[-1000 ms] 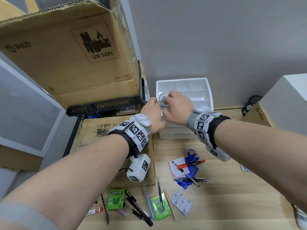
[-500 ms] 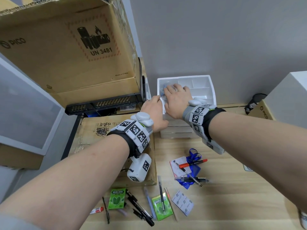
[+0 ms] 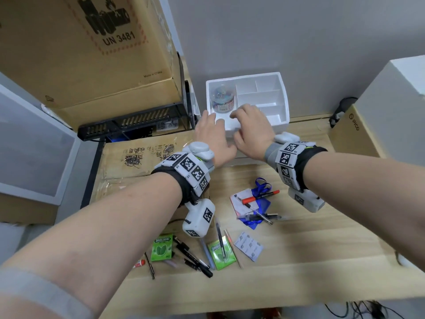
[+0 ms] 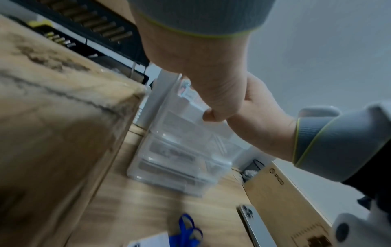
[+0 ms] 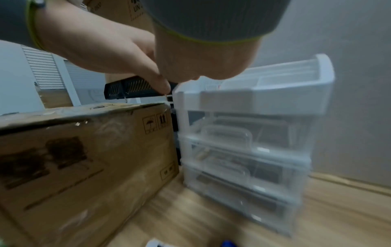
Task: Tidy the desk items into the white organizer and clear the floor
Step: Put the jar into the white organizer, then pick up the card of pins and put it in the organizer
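Observation:
The white organizer (image 3: 281, 97) stands against the wall, an open compartment tray above clear drawers (image 5: 245, 150). A clear tub of colourful clips (image 3: 222, 100) sits in its left compartment. My left hand (image 3: 212, 132) lies at the organizer's front left corner, fingers straight and holding nothing. My right hand (image 3: 250, 125) hovers over the front rim with fingers loosely bent and empty. On the desk nearer me lie a red pen (image 3: 261, 196), a blue lanyard (image 3: 262, 184), black pens (image 3: 193, 256), two green gum packs (image 3: 161, 247) and a blister pack (image 3: 248, 245).
A flat cardboard box (image 3: 138, 157) lies left of the organizer under my left wrist. A large cardboard box (image 3: 92, 54) on a black rack (image 3: 128, 123) towers behind it. Another box (image 3: 391, 100) stands at the right. A phone (image 4: 251, 222) lies on the desk.
My right hand has set the clip tub into the left compartment and let go of it. Both hands have drawn back towards the organizer's front edge.

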Available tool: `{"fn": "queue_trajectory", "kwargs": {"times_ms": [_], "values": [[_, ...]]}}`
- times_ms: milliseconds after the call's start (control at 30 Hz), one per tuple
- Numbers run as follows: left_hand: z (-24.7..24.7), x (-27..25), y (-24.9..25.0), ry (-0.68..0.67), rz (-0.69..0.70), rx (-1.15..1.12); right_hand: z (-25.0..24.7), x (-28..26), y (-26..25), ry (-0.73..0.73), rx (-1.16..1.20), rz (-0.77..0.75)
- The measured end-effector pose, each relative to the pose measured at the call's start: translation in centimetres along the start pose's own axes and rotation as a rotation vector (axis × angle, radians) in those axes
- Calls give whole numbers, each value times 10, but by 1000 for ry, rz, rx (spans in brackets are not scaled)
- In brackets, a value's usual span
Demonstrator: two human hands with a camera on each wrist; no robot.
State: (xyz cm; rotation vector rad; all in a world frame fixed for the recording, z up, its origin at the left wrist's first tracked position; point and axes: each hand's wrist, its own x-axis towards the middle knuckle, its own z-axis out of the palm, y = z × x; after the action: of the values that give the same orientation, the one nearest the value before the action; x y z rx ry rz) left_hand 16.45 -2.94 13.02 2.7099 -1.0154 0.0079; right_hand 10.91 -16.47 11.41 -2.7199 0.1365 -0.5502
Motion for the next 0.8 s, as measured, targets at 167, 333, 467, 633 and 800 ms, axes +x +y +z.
{"fn": "queue_trajectory", "kwargs": {"times_ms": [167, 333, 467, 633, 800], "values": [[23, -42, 27, -86, 182, -94, -1, -57, 20, -162, 79, 203], [44, -80, 39, -344, 248, -270, 12, -120, 25, -367, 80, 250], [73, -110, 37, -498, 166, -166, 39, -172, 13, -625, 26, 204], [125, -134, 25, -654, -115, 47, 71, -233, -9, -775, 51, 121], [154, -137, 22, -639, -172, 128, 97, -269, -5, -840, 9, 138]]}}
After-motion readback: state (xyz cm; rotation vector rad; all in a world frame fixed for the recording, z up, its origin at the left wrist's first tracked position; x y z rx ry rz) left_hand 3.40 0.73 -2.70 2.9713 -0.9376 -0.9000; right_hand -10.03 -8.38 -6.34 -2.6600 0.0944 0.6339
